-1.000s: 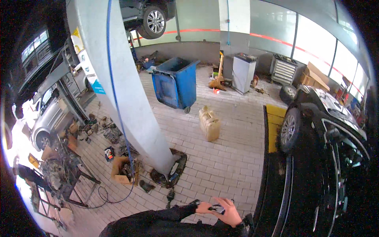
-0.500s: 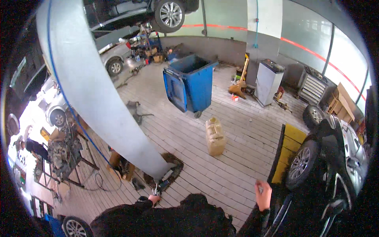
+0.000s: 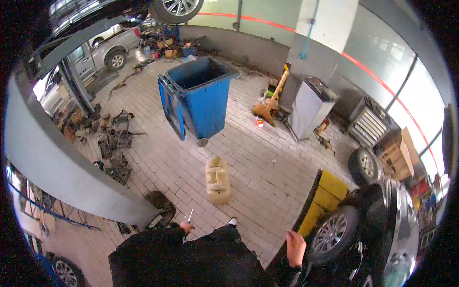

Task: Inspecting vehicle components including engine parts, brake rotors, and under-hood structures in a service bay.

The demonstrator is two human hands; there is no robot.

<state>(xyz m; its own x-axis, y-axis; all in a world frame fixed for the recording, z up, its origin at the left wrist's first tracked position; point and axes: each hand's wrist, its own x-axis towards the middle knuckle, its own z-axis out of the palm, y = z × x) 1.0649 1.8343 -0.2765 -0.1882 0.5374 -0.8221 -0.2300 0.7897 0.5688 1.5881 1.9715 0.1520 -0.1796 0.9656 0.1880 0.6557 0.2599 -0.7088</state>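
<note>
- A blue plastic wheeled bin [image 3: 205, 107] stands ahead with its lid hanging open, and a yellowish translucent plastic jerrycan [image 3: 217, 182] sits on the pale brick-patterned floor [image 3: 258, 177] in front of the person.
- A thick, smooth grey-white pillar [image 3: 71, 162] closes off much of the left side; dark, jagged metal parts [image 3: 114, 138] lie heaped beyond it.
- On the right, a black car [image 3: 397, 229] with a multi-spoke alloy wheel [image 3: 331, 233] crowds the person, next to a scuffed yellow ramp plate [image 3: 330, 189].
- Farther back I see a boxy pale grey metal cabinet [image 3: 308, 110], a silver-fronted drawer chest [image 3: 369, 125] and an opened brown cardboard box [image 3: 399, 153].
- The left hand [image 3: 186, 226], low near the pillar's foot, is closed around a thin, shiny metal tool [image 3: 191, 216] — its slim end pokes upward.
- The right hand [image 3: 295, 249] is raised beside the car's wheel, fingers loosely bent — I can't tell whether the fingertips meet or hold anything.
</note>
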